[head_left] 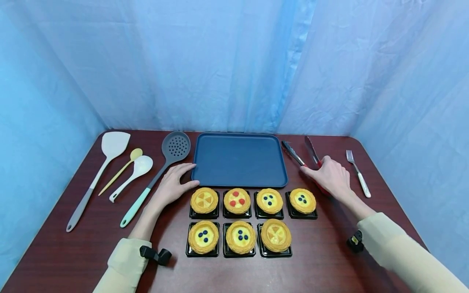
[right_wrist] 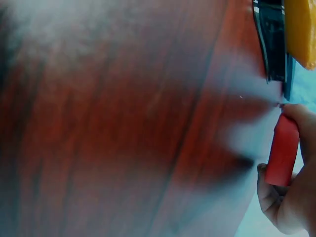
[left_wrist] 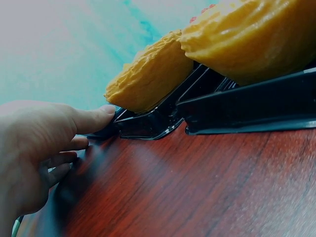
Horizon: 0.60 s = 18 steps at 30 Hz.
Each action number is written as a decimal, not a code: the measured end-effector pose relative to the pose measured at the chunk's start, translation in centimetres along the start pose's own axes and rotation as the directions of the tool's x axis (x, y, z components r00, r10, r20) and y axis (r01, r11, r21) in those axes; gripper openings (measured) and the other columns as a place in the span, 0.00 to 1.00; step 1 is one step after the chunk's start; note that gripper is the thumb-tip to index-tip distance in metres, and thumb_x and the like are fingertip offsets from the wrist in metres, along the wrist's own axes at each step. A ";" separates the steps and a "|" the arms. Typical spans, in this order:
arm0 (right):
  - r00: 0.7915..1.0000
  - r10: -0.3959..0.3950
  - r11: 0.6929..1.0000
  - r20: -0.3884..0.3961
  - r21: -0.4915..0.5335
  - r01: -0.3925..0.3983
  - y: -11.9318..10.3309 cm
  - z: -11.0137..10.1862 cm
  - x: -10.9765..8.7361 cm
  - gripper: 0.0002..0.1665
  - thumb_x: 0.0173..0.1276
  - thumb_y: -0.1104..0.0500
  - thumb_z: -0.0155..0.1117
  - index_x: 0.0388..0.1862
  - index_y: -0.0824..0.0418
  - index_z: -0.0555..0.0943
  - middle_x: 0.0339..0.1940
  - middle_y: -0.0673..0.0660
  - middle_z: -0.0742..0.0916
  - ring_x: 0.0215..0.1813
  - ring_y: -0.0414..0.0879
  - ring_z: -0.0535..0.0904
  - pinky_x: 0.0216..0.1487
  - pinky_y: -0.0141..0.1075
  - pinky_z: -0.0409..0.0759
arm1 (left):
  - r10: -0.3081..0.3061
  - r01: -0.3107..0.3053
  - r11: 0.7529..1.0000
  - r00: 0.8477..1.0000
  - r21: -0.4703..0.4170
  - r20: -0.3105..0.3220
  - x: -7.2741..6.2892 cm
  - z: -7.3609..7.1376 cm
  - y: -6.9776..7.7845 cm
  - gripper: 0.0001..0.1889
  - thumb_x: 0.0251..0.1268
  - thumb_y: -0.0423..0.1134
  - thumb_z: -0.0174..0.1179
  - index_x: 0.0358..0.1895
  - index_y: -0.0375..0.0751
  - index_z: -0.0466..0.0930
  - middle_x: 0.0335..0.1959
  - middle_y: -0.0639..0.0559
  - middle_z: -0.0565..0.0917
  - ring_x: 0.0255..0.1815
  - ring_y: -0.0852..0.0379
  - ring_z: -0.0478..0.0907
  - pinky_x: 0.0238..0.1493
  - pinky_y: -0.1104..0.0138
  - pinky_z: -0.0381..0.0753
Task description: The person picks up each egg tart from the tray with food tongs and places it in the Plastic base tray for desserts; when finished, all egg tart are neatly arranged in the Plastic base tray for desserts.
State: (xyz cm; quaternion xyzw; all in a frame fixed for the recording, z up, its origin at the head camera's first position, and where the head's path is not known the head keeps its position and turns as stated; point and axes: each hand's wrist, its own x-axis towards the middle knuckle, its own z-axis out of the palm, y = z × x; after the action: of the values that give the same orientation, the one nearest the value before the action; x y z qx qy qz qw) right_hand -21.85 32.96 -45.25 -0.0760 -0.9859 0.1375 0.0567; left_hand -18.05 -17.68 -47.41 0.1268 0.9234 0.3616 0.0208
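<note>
My left hand [head_left: 171,184] rests at the left edge of a dark blue rectangular tray [head_left: 239,160], its fingertips at the rim and its thumb by the near left corner. Those fingers are loosely spread, and in the left wrist view the thumb [left_wrist: 96,118] reaches out straight beside a tart's black base. On the tray's right, my right hand [head_left: 331,177] holds a pair of tongs [head_left: 293,153] whose arms point away and stand spread apart. The right wrist view shows the tongs' red grip [right_wrist: 283,150] between thumb and fingers.
Two rows of fruit-topped tarts [head_left: 239,237] on black square bases lie in front of the tray. At left are a white turner [head_left: 114,143], a small yellow spoon [head_left: 136,154], a white ladle [head_left: 143,165] and a grey skimmer [head_left: 176,145]. A fork [head_left: 359,175] lies far right.
</note>
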 end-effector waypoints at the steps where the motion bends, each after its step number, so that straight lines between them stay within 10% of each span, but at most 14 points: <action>1: 1.000 0.000 1.000 0.004 -0.001 0.000 -0.1 0.1 0.0 0.48 0.57 0.17 0.61 0.33 0.62 0.71 0.21 0.58 0.75 0.23 0.53 0.71 0.21 0.40 0.64 | 0.001 -0.001 1.000 1.000 -0.003 0.000 0.0 0.0 0.0 0.34 0.71 0.50 0.66 0.77 0.47 0.69 0.79 0.40 0.68 0.82 0.36 0.57 0.78 0.35 0.57; 18: 0.994 0.023 0.998 0.108 -0.063 -0.016 -0.5 0.2 -0.1 0.53 0.57 0.13 0.54 0.37 0.64 0.67 0.22 0.61 0.75 0.24 0.55 0.74 0.25 0.43 0.67 | -0.004 0.004 1.000 1.000 0.002 0.010 0.2 0.4 -0.2 0.34 0.71 0.51 0.65 0.77 0.46 0.69 0.78 0.40 0.68 0.82 0.36 0.57 0.78 0.35 0.57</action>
State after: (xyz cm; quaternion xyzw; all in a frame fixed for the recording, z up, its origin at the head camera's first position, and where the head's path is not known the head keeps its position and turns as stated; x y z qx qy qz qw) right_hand -21.84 32.46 -45.30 -0.0797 -0.9906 0.1114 -0.0005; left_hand -18.23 -17.52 -47.85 0.1269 0.9240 0.3599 0.0259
